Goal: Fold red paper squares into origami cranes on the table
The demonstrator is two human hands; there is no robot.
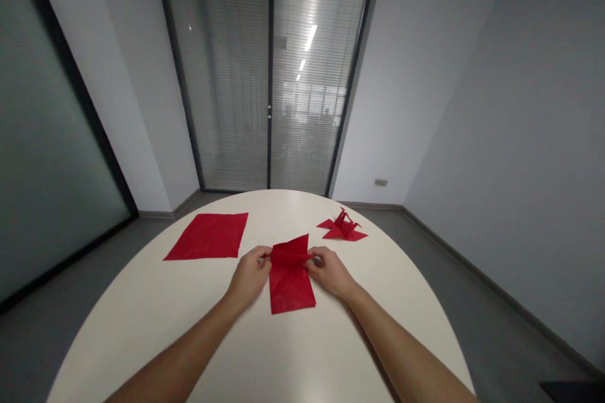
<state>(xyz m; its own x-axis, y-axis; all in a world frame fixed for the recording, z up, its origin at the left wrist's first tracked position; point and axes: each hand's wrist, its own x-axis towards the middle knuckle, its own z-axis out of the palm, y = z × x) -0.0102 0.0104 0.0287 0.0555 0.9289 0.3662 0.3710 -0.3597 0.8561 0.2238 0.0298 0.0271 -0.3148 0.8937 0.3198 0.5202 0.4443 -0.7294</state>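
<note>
A folded red paper sheet [290, 277] lies on the white round table [236, 352] right in front of me. My left hand [249, 276] pinches its left edge near the fold, fingers closed on the paper. My right hand [329, 271] pinches the right edge at the same height. The far part of the sheet is lifted and bent toward me between both hands.
A flat red square sheet [209, 236] rests on the table at the far left. A finished red origami crane [343, 227] sits at the far right. Beyond the table are a glass door with blinds [269, 75], grey walls and a grey floor.
</note>
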